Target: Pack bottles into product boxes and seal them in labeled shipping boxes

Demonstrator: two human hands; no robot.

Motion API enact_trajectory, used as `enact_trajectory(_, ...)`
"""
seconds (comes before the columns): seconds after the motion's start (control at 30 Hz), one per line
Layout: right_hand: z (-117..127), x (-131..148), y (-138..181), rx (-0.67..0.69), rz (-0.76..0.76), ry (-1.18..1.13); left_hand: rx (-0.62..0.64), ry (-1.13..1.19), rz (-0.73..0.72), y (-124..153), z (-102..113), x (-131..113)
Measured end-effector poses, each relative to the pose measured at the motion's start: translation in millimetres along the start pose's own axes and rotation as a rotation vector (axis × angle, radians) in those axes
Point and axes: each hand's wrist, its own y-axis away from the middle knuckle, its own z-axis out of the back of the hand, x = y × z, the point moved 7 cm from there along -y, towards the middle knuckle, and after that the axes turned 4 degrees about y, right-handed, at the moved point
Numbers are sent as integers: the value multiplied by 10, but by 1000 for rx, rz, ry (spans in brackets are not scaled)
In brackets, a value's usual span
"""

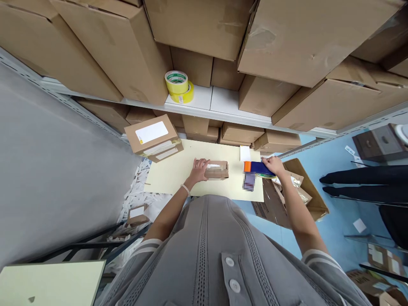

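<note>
A small cardboard box (218, 170) with clear tape across its top lies on the pale yellow tabletop (178, 174). My left hand (199, 171) grips the box's left end, fingers over the top edge. At the table's right side, my right hand (273, 165) is wrapped round a blue tape dispenser (259, 167) with an orange front. Part of a tape roll shows beneath the dispenser. Just below its front lies a pixelated, purplish item (249, 181) that I cannot make out. A white paper (245, 153) lies behind the dispenser.
A labelled cardboard box (154, 138) stands at the table's back left. Yellow tape rolls (178, 87) sit on the shelf (219, 100) above, among large boxes. An open carton (314, 191) with packages stands right of the table. White paper scraps (134, 191) lie below left.
</note>
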Motion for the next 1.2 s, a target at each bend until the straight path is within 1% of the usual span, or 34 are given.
enact_trajectory(0.03, -13, 27, -12, 0, 13, 56, 4, -14, 0, 1, -3, 2)
enact_trajectory(0.1, -42, 170, -58, -10, 31, 149, 11, -40, -4, 6, -6, 3)
enact_trajectory(0.27, -140, 671, -210, -20, 67, 250, 39, -96, -14, 20, -2, -15)
enact_trajectory(0.37, -248, 931, -248, 17, 107, 262, 43, -118, -13, 22, 0, -27)
enact_trajectory(0.5, -421, 1270, -297, 99, 151, 238, 38, -132, 3, 12, -14, -24)
enact_trajectory(0.6, -501, 1433, -402, 162, 105, 158, 32, -132, 9, 4, -29, -14)
enact_trajectory(0.73, -540, 1437, -569, 215, 7, 86, 20, -131, 9, 2, -30, -10)
enact_trajectory(0.87, -602, 1288, -636, 268, -93, 43, 16, -130, 14, 3, -25, -15)
enact_trajectory(1.03, -711, 1093, -585, 335, -246, -34, 18, -115, 10, 2, -33, -6)
enact_trajectory(1.2, -825, 895, -423, 412, -404, -131, 29, -100, 14, 1, -39, 4)
